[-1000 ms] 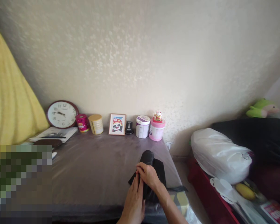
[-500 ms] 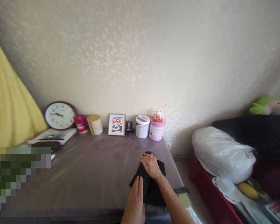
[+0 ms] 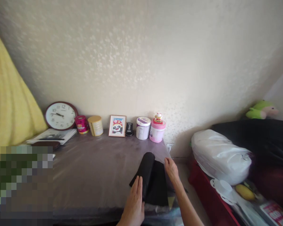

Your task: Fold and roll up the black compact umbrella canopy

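A black cloth (image 3: 157, 185) lies near the right edge of the table, its left part bulging up in a long rounded fold or roll. My left hand (image 3: 135, 201) rests flat along the near left side of that roll, fingers stretched out and held together. At the cloth's far right edge, my right hand (image 3: 171, 169) has its fingers curled in a pinch on the border. The exact fingertip contact there is small and hard to see.
Along the wall stand a clock (image 3: 61, 115), a magenta can (image 3: 81, 125), a yellow-lidded can (image 3: 95, 126), a framed panda picture (image 3: 117, 126), a white tub (image 3: 143, 128) and a pink tub (image 3: 157, 131) topped by a figurine. Right of the table, a white plastic bag (image 3: 220, 157) sits above red furniture.
My right hand has come off the top of the roll and moved right to the cloth's edge, its fingers now curled. My left hand stays on the roll's near left side.
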Available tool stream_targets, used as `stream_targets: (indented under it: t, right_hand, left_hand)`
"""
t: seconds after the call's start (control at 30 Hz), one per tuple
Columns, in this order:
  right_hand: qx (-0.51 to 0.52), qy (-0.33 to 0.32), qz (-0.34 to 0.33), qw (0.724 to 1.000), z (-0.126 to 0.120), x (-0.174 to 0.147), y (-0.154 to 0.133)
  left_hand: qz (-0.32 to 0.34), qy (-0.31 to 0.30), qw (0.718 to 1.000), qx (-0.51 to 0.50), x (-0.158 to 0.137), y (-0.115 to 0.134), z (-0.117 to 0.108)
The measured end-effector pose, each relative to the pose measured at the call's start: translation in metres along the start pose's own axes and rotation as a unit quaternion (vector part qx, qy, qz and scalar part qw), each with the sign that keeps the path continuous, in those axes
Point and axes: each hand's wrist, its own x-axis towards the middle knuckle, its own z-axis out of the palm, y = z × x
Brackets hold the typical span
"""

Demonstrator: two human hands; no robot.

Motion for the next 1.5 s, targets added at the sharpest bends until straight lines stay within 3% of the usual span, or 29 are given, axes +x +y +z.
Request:
stream_targets:
  t: [0.2, 0.43, 0.63, 0.97, 1.5]
  right_hand:
    - [0.111, -0.108, 0.103, 0.983, -0.014, -0.035, 0.014]
    - [0.118, -0.062, 0.053, 0.990, -0.012, -0.053, -0.008]
    - [0.176, -0.076, 0.044, 0.981, -0.005, -0.053, -0.021]
    - [0.245, -0.105, 0.043, 0.963, 0.010, -0.038, -0.073]
    - [0.089, -0.130, -0.017, 0.987, 0.037, -0.035, -0.099]
  left_hand:
    - [-0.004, 0.001, 1.000, -0.015, 0.000, 0.000, -0.004]
    - [-0.008, 0.011, 0.998, -0.064, 0.003, -0.002, -0.004]
    - [-0.017, 0.009, 0.996, -0.082, 0.002, 0.001, -0.004]
    - [-0.022, -0.001, 0.999, -0.034, 0.000, 0.001, 0.001]
    - [-0.030, -0.022, 0.999, 0.030, 0.005, 0.000, -0.011]
